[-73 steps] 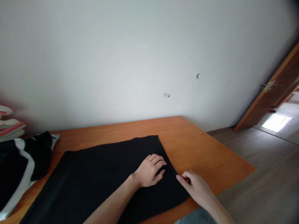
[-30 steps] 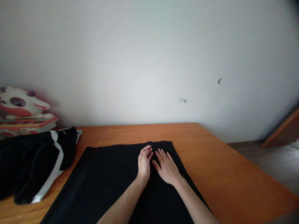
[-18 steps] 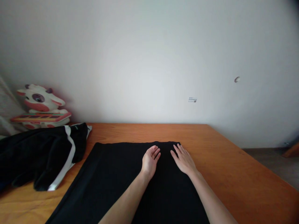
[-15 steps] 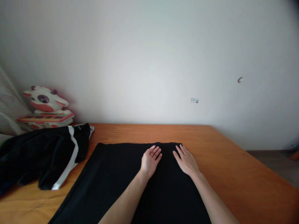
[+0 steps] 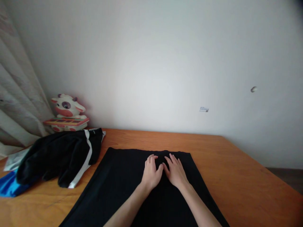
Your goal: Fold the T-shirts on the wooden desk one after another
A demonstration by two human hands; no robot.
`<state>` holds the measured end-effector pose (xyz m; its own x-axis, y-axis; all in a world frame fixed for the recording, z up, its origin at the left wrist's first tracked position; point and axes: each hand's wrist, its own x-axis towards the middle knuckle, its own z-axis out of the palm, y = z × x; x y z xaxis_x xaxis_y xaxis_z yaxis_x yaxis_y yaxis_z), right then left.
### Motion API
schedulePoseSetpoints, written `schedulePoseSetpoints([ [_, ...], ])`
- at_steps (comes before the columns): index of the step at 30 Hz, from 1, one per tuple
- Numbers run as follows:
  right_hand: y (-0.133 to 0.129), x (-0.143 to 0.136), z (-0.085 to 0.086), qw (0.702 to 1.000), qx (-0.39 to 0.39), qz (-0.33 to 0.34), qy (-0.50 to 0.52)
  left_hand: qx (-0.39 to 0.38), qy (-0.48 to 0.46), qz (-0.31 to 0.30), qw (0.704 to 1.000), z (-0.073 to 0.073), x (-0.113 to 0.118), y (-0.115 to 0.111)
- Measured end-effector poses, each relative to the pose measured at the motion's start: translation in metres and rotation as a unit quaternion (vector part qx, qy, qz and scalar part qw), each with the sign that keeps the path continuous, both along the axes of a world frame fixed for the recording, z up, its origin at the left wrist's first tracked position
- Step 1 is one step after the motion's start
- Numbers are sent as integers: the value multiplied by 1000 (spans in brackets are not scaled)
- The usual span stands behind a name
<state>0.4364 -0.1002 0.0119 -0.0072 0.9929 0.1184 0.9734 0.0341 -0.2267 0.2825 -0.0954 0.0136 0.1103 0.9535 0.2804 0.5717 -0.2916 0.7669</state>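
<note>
A black piece of fabric lies flat on the wooden table, its far edge slightly wavy; whether it is a garment I cannot make out. My left hand is palm down on it near the far edge, fingers loosely bent and thumb apart. Beside it, my right hand rests on the same fabric with its fingers spread. The two thumbs almost meet between the hands. Neither hand shows a grip on the cloth.
On the left lies a heap of black clothing with a white stripe, with blue fabric under it. Behind stands a cow-shaped toy keyboard near a curtain. The wooden table meets a white wall.
My left hand has turned from palm up to palm down. My right hand has moved inward from the fabric's right edge towards it. The view has shifted, showing more on the left.
</note>
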Motion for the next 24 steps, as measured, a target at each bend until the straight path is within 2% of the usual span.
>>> schedulePoseSetpoints([
  [3,1,1,-5,1000,-8,-10,14,10,246,32,969,3,-50,1],
  [5,1,4,-5,999,-23,-14,22,-13,333,54,941,5,-82,4],
  [7,1,8,-3,999,-35,-15,20,-40,380,79,921,6,-110,10],
  [12,5,25,-3,998,-45,-34,4,-83,416,152,893,5,-163,27],
  [16,11,41,-9,998,-37,-48,-12,-85,395,135,905,-1,-191,40],
  [20,15,57,-18,998,-15,-66,-18,-69,374,107,918,-8,-208,52],
  [24,16,67,-26,994,31,-102,-19,-13,363,118,924,-9,-211,51],
])
